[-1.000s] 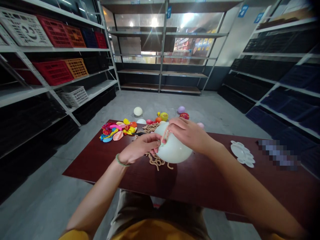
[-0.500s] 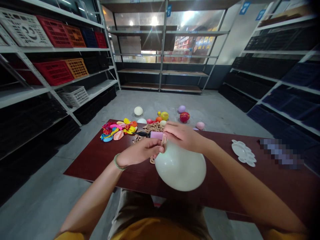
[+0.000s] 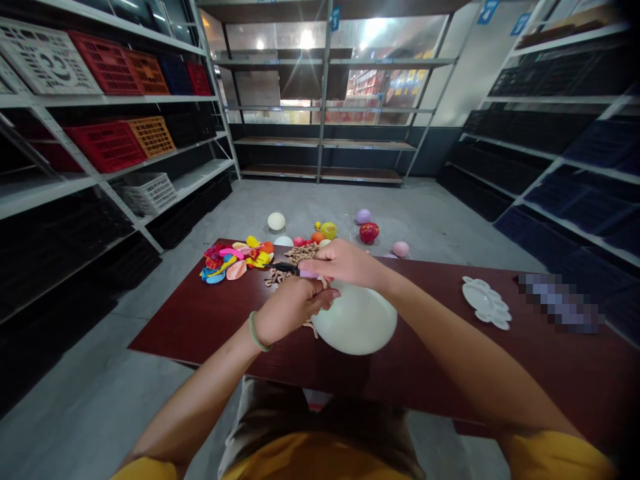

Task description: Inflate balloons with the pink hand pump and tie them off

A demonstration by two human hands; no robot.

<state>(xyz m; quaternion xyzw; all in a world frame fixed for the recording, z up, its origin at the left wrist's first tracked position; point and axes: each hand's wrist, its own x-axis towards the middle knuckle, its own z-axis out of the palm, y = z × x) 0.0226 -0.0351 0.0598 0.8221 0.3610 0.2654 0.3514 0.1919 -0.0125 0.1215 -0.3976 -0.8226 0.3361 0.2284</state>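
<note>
A white inflated balloon point(image 3: 357, 327) hangs low over the table's front part. My left hand point(image 3: 290, 303), with a green band on the wrist, is closed at the balloon's neck on its left side. From above, my right hand point(image 3: 353, 263) curls over the same neck, its fingertips meeting those of my left hand. The fingers hide most of the neck. Just beyond them lies a tool with a black end point(image 3: 284, 267) and a purple barrel, perhaps a balloon pump, partly covered by my right hand. Tan cord-like strands point(image 3: 301, 253) are heaped behind it.
Uninflated balloons point(image 3: 235, 259) in several colours lie at the table's left end. A white palette point(image 3: 485, 303) sits to the right on the dark red table point(image 3: 190, 327). Inflated balloons, one red point(image 3: 369, 232), rest on the floor beyond. Shelving with crates point(image 3: 107, 143) lines the sides.
The balloon has risen and tilted, with its round end drawn up toward my hands. My left hand has turned at the wrist and moved right; my right hand now covers more of the purple barrel.
</note>
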